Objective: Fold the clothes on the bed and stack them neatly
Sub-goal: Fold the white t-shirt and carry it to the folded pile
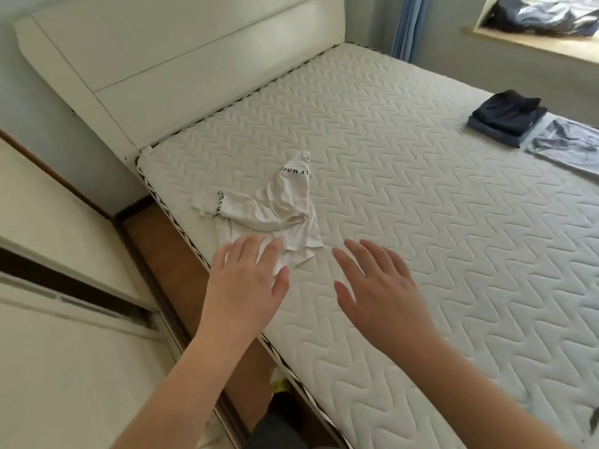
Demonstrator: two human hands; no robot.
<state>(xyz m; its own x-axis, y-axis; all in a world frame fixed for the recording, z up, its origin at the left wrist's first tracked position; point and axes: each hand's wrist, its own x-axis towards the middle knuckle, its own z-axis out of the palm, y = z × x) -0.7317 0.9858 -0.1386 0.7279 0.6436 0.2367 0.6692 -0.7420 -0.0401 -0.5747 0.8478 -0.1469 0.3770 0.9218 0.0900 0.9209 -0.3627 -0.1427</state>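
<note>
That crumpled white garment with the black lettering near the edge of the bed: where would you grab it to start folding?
Probably the near hem of the white garment, pinched at its two front corners. That edge lies flattest and closest to the person, while the lettered parts behind are bunched and twisted. The left hand already lies over the left corner; the right hand hovers open just right of it, so come from the near side.

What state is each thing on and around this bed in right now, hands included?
White garment: crumpled, unfolded, near the mattress corner.
Left hand: open, fingers over the garment's near edge.
Right hand: open, beside the garment, holding nothing.
Dark clothes: folded and stacked at the far side.
Light blue garment: spread flat beside the stack.
Mattress: bare, no sheet.
Dark heap on the windowsill: unfolded, piled.
</note>
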